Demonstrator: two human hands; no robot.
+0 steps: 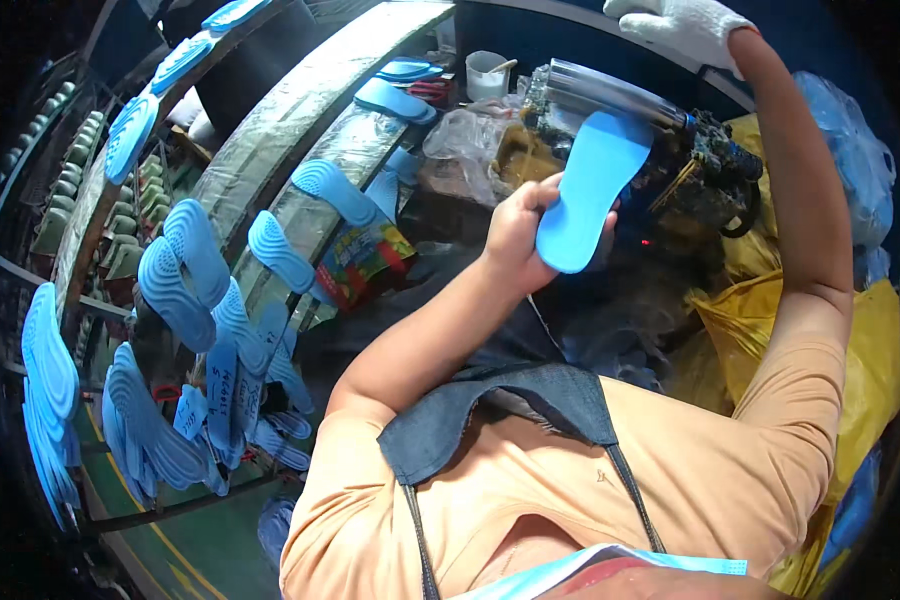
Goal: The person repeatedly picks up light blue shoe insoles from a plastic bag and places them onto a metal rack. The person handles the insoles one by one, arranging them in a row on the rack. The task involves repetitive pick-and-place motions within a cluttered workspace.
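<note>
My left hand (526,232) is closed around the edge of a blue insole (595,190), which it holds up near the middle of the view with a smooth face showing. Behind the insole's far end is a shiny metal roller (615,90) on a grimy machine (715,150). My right hand (678,28), in a white knit glove, is raised at the upper right beyond the roller. Its fingers stretch leftward and look slightly apart, partly cut by the frame's edge. Nothing shows in it.
Blue insoles lie along a ledge (315,250) and hang in a cluster (185,270) at left. A white cup (487,75) with a stick and crumpled clear plastic (465,140) sit beside the machine. Yellow plastic sheeting (750,325) drapes at right. Racks (80,160) stand far left.
</note>
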